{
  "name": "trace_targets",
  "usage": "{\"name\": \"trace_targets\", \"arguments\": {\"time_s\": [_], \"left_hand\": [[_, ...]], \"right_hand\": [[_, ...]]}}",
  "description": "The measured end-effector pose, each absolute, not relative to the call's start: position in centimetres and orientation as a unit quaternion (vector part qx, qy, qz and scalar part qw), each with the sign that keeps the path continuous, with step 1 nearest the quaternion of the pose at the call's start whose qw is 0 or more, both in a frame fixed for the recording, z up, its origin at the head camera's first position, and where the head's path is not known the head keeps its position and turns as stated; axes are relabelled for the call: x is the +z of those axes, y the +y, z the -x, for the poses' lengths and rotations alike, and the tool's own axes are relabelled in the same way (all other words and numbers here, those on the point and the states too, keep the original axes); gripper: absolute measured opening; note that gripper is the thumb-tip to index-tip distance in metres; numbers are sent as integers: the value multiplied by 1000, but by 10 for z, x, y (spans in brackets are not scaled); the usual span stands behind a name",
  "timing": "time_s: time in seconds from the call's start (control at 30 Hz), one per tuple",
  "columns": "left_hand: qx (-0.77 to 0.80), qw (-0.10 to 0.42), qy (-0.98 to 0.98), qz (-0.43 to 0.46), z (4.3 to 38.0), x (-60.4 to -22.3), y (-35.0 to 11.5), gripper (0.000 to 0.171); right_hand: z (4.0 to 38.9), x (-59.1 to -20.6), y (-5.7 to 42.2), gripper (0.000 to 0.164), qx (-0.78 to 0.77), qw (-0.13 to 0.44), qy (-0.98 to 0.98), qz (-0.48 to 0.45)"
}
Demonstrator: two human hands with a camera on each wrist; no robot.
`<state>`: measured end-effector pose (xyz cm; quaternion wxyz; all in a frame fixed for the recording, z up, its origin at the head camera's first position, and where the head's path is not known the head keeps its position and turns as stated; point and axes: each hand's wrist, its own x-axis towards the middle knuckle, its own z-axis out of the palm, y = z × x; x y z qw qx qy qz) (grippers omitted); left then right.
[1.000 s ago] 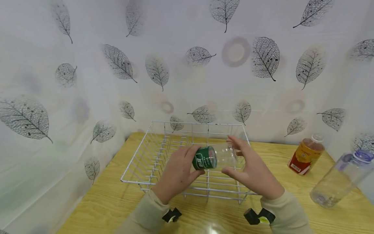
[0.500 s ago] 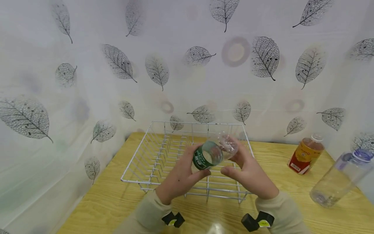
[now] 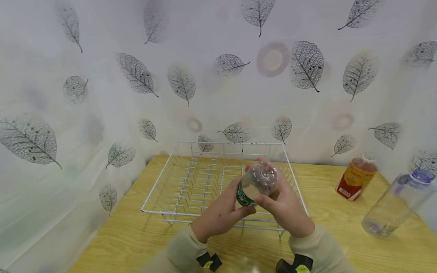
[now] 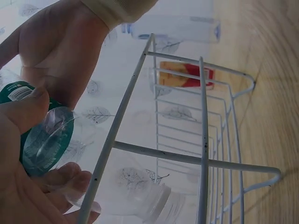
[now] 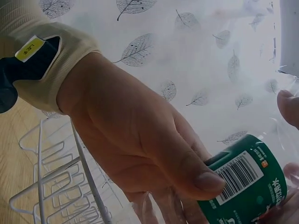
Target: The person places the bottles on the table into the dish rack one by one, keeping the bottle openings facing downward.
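The bare left hand point(image 3: 221, 213) at lower centre of the head view and the bare right hand point(image 3: 287, 207) immediately to its right are angled inward, fingers curved, thumb tips close together, cream fabric sleeves point(image 3: 317, 248) ending at both wrists.

Curtained-off nook, room type unclear; leaf-print sheeting point(image 3: 211, 102) around wood-grain tabletop point(image 3: 119, 231)

White leaf-printed sheeting point(image 3: 211, 100), yellow wood-grain tabletop point(image 3: 116, 242), pale diffuse light
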<state>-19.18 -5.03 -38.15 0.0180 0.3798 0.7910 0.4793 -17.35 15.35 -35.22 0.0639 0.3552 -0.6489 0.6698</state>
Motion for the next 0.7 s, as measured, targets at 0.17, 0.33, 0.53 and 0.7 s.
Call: {"name": "trace_targets", "arguments": {"time_s": [0.17, 0.33, 0.53, 0.7], "left_hand": [[446, -1, 808, -386, 191, -383, -49, 76], [416, -13, 825, -381, 190, -384, -49, 78], [379, -25, 847, -371, 191, -382, -51, 76], [358, -37, 858, -366, 197, -379, -58, 76]], "right_hand": [[173, -353, 151, 72, 646, 91, -672, -349], [172, -354, 153, 66, 618, 105, -707, -328], [175, -353, 155, 65, 619, 100, -714, -311], [177, -350, 160, 66, 629, 79, -713, -299]]}}
